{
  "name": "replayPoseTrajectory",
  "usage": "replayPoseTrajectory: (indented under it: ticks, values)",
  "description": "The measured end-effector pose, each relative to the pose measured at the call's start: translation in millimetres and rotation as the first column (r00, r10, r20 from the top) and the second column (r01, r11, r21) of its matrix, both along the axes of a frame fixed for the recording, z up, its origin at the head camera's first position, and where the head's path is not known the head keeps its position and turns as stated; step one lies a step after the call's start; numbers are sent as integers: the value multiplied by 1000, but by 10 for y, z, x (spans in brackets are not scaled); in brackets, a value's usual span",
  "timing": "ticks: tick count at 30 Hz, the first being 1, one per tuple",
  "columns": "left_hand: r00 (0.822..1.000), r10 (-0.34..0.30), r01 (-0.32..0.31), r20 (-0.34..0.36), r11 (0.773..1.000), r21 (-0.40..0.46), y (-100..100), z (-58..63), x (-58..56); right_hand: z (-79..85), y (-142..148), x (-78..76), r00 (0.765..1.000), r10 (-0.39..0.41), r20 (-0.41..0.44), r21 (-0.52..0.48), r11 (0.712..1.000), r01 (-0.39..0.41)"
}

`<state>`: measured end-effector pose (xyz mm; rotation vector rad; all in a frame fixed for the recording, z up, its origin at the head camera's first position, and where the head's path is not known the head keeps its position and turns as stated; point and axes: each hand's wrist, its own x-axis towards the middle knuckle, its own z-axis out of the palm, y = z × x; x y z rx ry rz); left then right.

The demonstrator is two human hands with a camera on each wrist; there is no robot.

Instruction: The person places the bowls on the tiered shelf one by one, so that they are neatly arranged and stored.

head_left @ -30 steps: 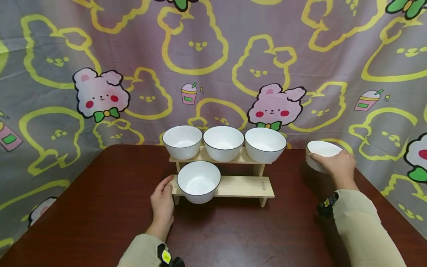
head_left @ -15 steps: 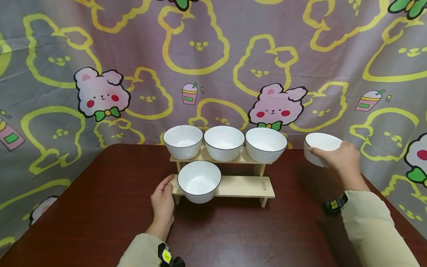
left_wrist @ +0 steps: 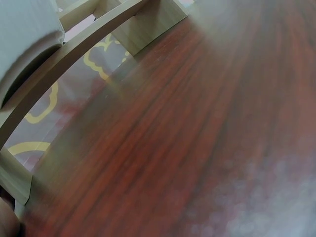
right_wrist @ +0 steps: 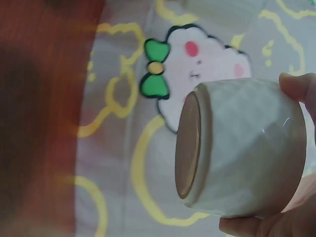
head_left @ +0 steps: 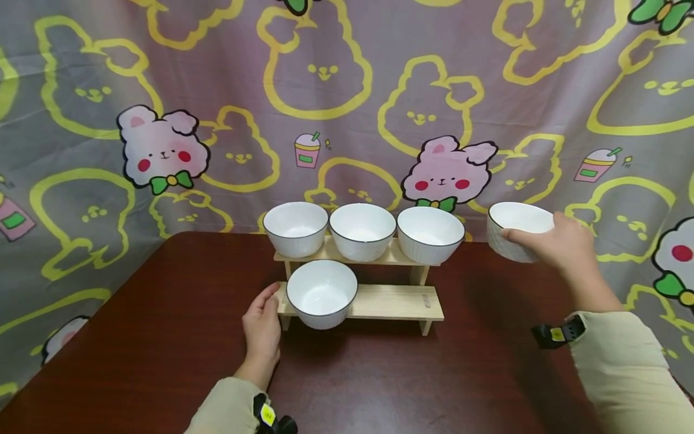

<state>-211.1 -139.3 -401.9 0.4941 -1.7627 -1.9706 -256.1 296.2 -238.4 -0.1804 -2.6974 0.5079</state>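
My right hand (head_left: 566, 244) grips a white bowl (head_left: 515, 246) by its side, above the table at the right; its ribbed wall and unglazed base ring show in the right wrist view. With its fingers at the left end of the lower shelf, my left hand (head_left: 262, 328) touches the two-tier wooden rack (head_left: 398, 302). Beside those fingers, a dark-rimmed white bowl (head_left: 322, 295) sits on the lower shelf. Along the upper shelf stand a left bowl (head_left: 296, 229), a middle bowl (head_left: 362, 232) and a right bowl (head_left: 431, 226), all white with dark rims.
Under the rack is a dark reddish-brown wooden table (head_left: 379, 374). A patterned curtain (head_left: 347, 90) with cartoon rabbits hangs close behind the table's back edge. The lower shelf's right part is bare wood.
My right hand has raised the bowl and brought it slightly left, toward the rack. My left hand stays at the rack's end, and the other bowls have not moved.
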Motion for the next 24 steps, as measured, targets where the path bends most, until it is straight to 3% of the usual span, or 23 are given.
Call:
replayPoseTrajectory:
  ticks: [9,24]
  values:
    - [1000,10,-10,2,1000,-14,-6,21,-1,267,-177,200,998,69,0,8,998,-69]
    - [1000,-15,14,17,1000,6,-2,16,17,483,-447,516,984,168,64,-89,983,-162]
